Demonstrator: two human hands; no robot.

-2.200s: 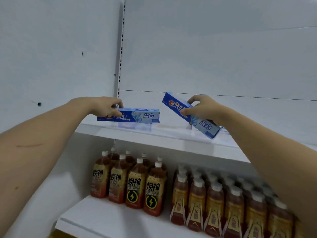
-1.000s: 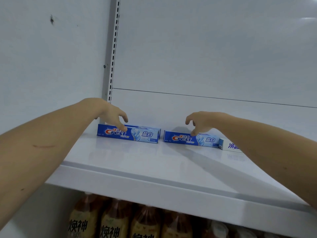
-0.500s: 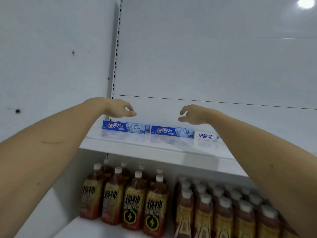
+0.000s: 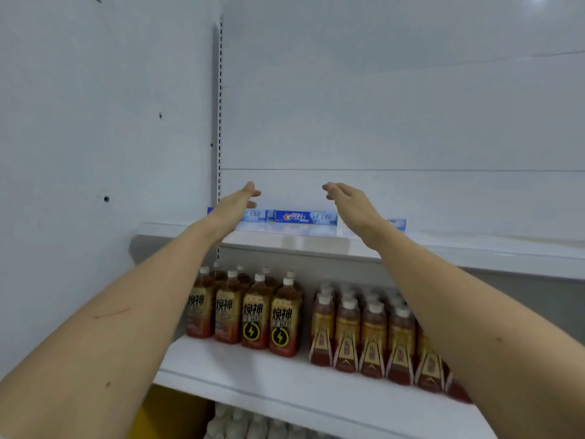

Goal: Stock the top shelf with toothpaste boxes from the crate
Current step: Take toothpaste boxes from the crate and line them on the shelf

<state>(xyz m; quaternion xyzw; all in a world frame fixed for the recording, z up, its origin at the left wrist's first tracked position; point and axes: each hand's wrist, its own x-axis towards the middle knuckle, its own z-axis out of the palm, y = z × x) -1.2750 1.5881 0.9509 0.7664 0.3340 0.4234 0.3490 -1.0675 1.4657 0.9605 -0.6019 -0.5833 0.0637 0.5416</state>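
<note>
Both hands, the left hand (image 4: 235,206) and right hand (image 4: 351,201), hover spread and empty over the toothpaste boxes (image 4: 305,216) lying end to end on the top shelf (image 4: 443,248); these look light, stiff, crushable cartons, best pinched across the long sides.

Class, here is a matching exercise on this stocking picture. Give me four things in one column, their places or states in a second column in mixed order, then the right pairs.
Things:
1. middle toothpaste box
2. left hand
3. dark-labelled bottles
4. yellow crate

Places or states:
A. bottom left, below the drinks shelf
B. flat on the top shelf, between the two hands
C. open, holding nothing, in front of the leftmost box
D. left group on the shelf below the toothpaste

Pairs: 1-B, 2-C, 3-D, 4-A
</note>
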